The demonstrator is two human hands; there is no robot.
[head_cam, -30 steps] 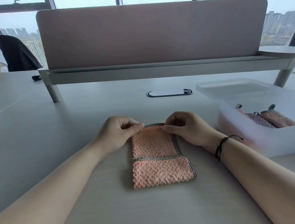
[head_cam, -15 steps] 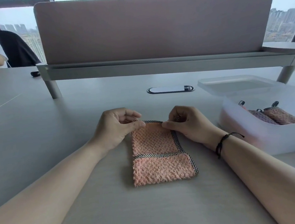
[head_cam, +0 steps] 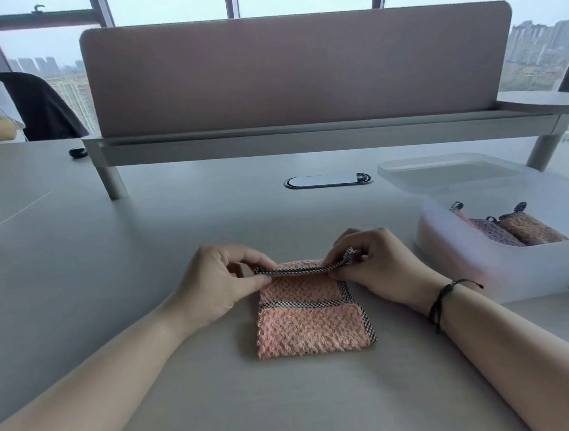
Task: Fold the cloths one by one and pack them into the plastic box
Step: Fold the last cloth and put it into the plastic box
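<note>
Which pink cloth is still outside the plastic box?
The pink cloth on the table, pinched at its far edge by both hands; the other folded cloths sit inside the plastic box.

— How many cloths can you count?
— One pink cloth [head_cam: 310, 311] lies on the table [head_cam: 74, 268]. In the plastic box [head_cam: 508, 271] there seem to be two more folded cloths [head_cam: 518, 231], though the wall hides part of them.
— And boxes?
— One box, and one lid [head_cam: 444, 175] just behind it.
— Hands?
— Two: one left hand [head_cam: 218, 286], one right hand [head_cam: 380, 263], with one black bracelet [head_cam: 443, 299] on the right wrist.
— Anything else?
— One desk screen [head_cam: 298, 69], one oval cable port [head_cam: 327, 180], one chair [head_cam: 43, 105].
</note>
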